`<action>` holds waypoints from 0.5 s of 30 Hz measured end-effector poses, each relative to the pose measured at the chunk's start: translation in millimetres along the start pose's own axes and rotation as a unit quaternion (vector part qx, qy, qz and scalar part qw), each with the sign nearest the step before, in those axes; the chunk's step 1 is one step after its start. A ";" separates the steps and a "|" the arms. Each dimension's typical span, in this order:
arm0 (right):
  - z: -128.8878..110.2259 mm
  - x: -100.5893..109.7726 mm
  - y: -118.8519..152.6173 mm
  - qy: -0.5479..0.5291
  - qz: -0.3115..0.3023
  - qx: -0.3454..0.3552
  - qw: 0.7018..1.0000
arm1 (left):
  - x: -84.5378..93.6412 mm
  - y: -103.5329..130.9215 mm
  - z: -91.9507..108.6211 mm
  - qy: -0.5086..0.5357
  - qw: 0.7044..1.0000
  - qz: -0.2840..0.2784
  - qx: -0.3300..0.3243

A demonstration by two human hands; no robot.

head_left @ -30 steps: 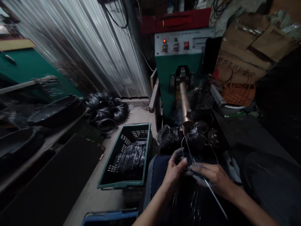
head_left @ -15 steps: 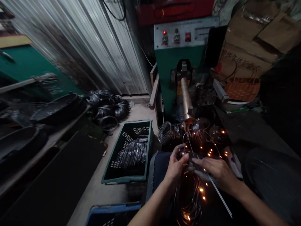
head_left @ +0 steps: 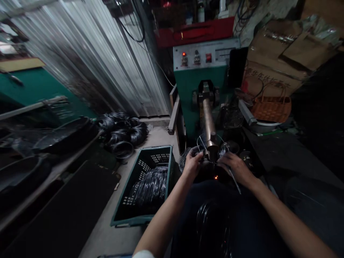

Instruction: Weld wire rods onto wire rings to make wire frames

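Note:
A thin wire ring is held at the tip of the copper-coloured welding arm, which juts from a green machine. My left hand pinches the ring's left side, close by the arm's tip. On the other side, my right hand is closed on straight wire rods, whose ends point down and right. One small orange spark glows below the tip. The exact contact between wire and tip is too dark to make out.
A green crate with wire pieces stands at the left. Behind it lie black wire coils. More wire rings rest on my lap. A wicker basket and cardboard are at the right.
Both hands have moved up and forward to the arm's tip with the wire. The spray of sparks has mostly died away. The camera view has tilted slightly upward.

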State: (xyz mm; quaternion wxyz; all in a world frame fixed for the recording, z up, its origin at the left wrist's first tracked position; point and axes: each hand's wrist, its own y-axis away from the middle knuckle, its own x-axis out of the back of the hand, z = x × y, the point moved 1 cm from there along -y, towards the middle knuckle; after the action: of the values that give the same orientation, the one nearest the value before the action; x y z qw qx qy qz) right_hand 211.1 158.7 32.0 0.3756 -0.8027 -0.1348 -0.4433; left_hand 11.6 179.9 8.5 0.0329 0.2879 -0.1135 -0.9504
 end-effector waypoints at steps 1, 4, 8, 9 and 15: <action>1.1 -0.3 -2.4 -0.013 0.001 -0.001 1.000 | 0.8 -3.3 0.2 0.002 1.000 0.000 0.000; 2.4 -0.4 -7.8 -0.042 0.000 -0.003 0.999 | 4.8 -12.2 -1.4 0.002 1.000 -0.007 -0.007; 5.2 -0.8 -13.7 -0.051 -0.012 -0.007 0.999 | 6.5 -17.9 -1.3 0.002 1.000 -0.008 -0.021; 6.1 -1.1 -14.9 -0.052 -0.012 -0.003 0.999 | 5.2 -17.6 -0.1 0.001 1.000 -0.005 -0.023; -8.4 0.4 -10.0 -0.036 0.013 0.015 0.999 | -5.4 -5.5 10.2 -0.020 0.999 0.002 -0.028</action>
State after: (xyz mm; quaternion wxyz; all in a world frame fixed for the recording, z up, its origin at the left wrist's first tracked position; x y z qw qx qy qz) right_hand 200.7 159.4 39.9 0.3881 -0.8141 -0.1445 -0.4071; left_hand 10.5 188.0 18.5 0.0409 0.2676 -0.0879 -0.9586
